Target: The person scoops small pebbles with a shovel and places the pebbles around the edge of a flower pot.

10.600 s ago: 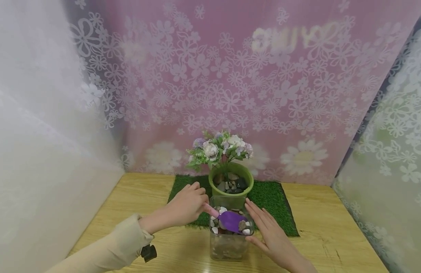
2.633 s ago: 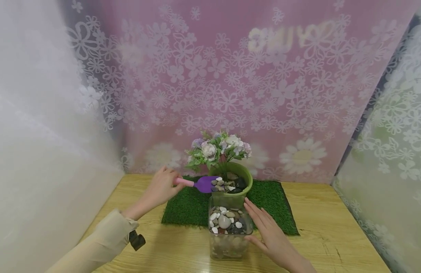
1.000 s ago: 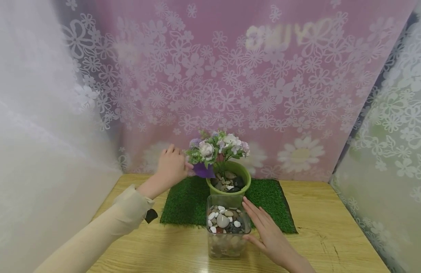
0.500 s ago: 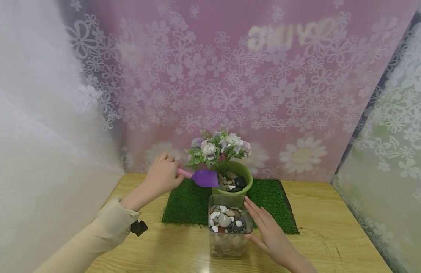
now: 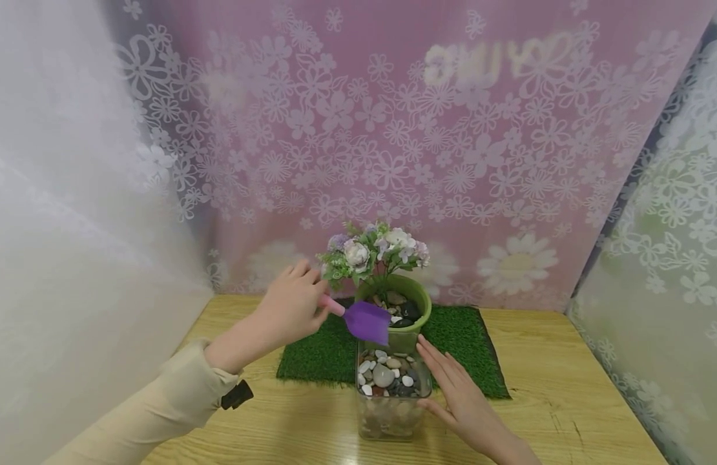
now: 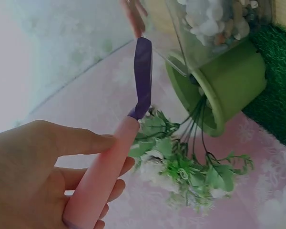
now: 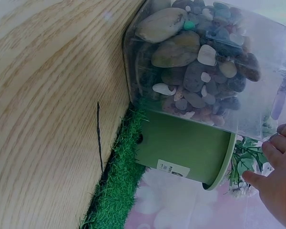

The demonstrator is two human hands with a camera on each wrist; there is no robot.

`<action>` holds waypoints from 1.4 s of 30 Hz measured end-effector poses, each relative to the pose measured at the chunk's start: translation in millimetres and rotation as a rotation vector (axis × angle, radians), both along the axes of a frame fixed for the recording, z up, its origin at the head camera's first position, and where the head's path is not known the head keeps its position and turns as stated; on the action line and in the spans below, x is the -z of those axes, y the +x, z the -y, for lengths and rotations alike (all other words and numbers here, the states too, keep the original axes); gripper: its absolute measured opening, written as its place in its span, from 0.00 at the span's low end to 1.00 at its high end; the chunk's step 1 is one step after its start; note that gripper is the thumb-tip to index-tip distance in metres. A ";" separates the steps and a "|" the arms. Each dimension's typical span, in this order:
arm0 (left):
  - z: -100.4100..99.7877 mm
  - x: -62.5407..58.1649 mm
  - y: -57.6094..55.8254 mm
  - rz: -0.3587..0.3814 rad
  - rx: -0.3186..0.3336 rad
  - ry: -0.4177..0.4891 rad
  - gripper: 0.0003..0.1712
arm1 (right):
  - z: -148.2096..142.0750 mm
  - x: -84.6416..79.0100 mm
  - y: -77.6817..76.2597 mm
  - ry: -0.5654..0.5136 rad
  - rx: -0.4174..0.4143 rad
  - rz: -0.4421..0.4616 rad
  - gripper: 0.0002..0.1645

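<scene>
My left hand (image 5: pixel 291 303) grips the pink handle of a small purple shovel (image 5: pixel 367 321), thumb along the top and fingers wrapped below. No stones show on its blade, which hangs over the back rim of a clear square container (image 5: pixel 387 420) holding pebbles (image 5: pixel 384 376). With fingers extended, my right hand (image 5: pixel 463 407) rests against the container's right side. Just behind stands a green flowerpot (image 5: pixel 424 310) with white and purple flowers (image 5: pixel 376 252) and stones inside. In the left wrist view the shovel handle (image 6: pixel 102 174) lies within the curled fingers.
The pot stands on a green turf mat (image 5: pixel 469 349) on a wooden table (image 5: pixel 544 381). A pink flowered curtain (image 5: pixel 387 142) hangs behind, with pale sheets on the left (image 5: pixel 85 213) and right (image 5: pixel 666 290). The container almost touches the pot's front.
Stones lay on the shovel earlier, above the pot's left rim; the blade now carries none visible. The left hand has brought it forward and right toward the container. The right hand stayed put.
</scene>
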State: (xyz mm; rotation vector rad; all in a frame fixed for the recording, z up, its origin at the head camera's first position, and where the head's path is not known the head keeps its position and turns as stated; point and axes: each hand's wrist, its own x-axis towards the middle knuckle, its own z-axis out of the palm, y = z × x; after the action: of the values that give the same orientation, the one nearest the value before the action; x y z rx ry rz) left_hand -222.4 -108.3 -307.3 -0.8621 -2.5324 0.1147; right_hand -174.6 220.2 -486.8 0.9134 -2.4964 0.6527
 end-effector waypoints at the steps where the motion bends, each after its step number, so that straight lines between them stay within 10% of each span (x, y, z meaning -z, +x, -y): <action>1: -3.0 -1.9 1.6 -0.001 0.003 -0.017 0.09 | -0.2 0.2 -0.1 0.002 0.001 -0.001 0.57; 11: -42.9 -26.3 11.2 -0.120 0.061 -0.293 0.13 | -1.5 -2.6 0.0 0.016 0.005 -0.001 0.55; 20: -98.8 -53.1 12.2 0.082 -0.077 -0.687 0.15 | -2.3 0.1 -3.0 0.019 0.000 -0.004 0.55; 26: -132.1 -53.6 9.4 0.190 -0.225 -0.884 0.28 | -1.5 1.1 -4.4 0.016 -0.003 -0.007 0.55; 33: -161.0 -38.2 14.5 0.118 -0.279 -1.125 0.16 | -1.1 -0.6 -3.7 0.008 -0.012 0.005 0.54; 42: -135.3 -13.6 -7.4 0.164 -0.099 -0.914 0.25 | -0.8 0.1 -1.6 0.002 -0.009 0.023 0.54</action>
State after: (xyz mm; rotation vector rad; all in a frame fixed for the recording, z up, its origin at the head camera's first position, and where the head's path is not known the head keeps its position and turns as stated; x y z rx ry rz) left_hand -229.8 27.1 -293.7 -1.0748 -2.6415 1.3543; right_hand -176.2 221.0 -487.0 0.9236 -2.5150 0.6672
